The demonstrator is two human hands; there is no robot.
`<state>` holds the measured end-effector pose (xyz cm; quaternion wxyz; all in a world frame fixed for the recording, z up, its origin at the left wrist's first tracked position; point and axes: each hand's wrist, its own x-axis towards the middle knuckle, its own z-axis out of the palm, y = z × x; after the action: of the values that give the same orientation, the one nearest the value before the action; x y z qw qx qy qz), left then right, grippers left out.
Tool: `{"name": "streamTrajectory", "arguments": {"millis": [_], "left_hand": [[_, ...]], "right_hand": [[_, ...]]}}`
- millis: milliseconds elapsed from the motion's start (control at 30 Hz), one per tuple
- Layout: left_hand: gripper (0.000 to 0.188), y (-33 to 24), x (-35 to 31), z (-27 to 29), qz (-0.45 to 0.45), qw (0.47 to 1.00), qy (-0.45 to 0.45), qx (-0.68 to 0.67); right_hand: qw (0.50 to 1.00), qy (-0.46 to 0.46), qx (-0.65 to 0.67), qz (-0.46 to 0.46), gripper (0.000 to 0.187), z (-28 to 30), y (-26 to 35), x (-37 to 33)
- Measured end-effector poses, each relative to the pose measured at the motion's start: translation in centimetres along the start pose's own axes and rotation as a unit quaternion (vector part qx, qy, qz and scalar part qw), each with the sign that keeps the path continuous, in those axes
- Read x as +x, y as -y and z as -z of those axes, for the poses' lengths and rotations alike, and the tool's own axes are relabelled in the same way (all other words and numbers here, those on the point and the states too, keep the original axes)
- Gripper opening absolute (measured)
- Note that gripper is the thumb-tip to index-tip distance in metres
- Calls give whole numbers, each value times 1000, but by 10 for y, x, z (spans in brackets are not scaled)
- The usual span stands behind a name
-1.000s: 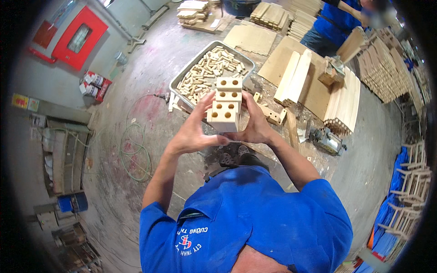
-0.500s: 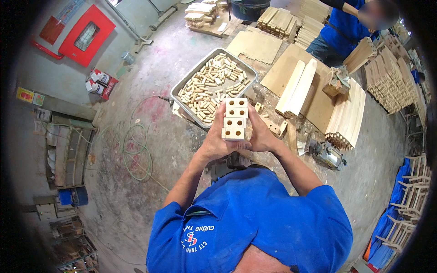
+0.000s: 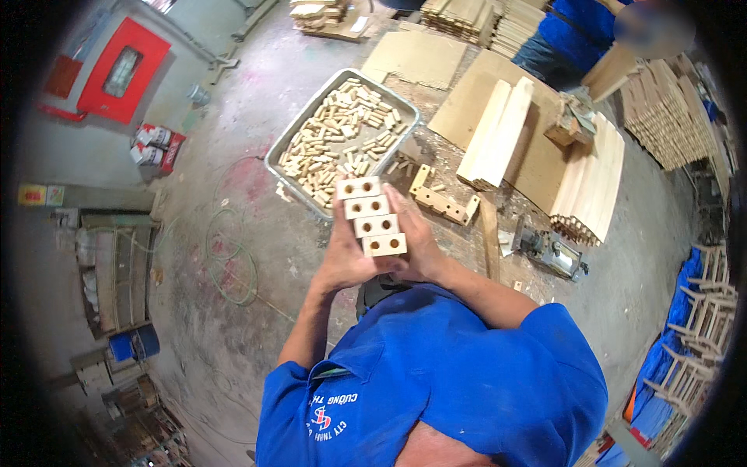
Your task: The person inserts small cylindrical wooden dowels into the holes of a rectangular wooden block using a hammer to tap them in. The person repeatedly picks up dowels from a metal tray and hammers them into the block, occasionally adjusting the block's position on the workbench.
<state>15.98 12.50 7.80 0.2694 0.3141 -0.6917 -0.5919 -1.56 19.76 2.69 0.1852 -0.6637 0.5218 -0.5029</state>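
Note:
Between my two hands is a stack of several pale wooden pieces [image 3: 373, 216], their ends facing up, each end with two drilled round holes. My left hand [image 3: 341, 255] is wrapped round the stack's left side. From the right, my right hand [image 3: 417, 237] presses on it, fingers closed. The ends sit stepped, each a little offset from its neighbour. Just beyond my hands, a grey metal tray [image 3: 274, 173] holds many short wooden dowels [image 3: 331, 132]. An L-shaped wooden part with drilled holes [image 3: 442, 205] lies right of the stack.
Long wooden slats [image 3: 498, 132] and a larger slat bundle [image 3: 587, 183] lie on cardboard [image 3: 451, 109] to the right. A metal machine part [image 3: 554, 253] is nearer. A co-worker in blue [image 3: 572, 35] is at the far right. A thin hose [image 3: 233, 296] coils on the left floor.
My hands have shifted left with the stack, which now leans slantwise with its ends more stepped. The whole view has shifted, and more of the L-shaped part shows.

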Motion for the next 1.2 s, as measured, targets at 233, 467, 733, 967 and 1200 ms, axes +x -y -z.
{"name": "streamTrajectory", "arguments": {"millis": [233,467,733,967,1200], "left_hand": [[137,21,6,34,0,1000,-2,28],[84,19,11,23,-34,994,-36,100],[55,30,19,18,-77,978,-30,192],[46,28,17,31,35,986,-23,164],[48,23,14,36,80,987,-126,62]], "right_hand": [[979,163,122,-25,118,38,-6,26],[956,182,191,-127,118,45,-15,28],[959,119,251,-61,67,33,-12,18],[896,126,337,-261,40,115,-15,60],[990,-3,96,-103,46,230,-36,146]]}}
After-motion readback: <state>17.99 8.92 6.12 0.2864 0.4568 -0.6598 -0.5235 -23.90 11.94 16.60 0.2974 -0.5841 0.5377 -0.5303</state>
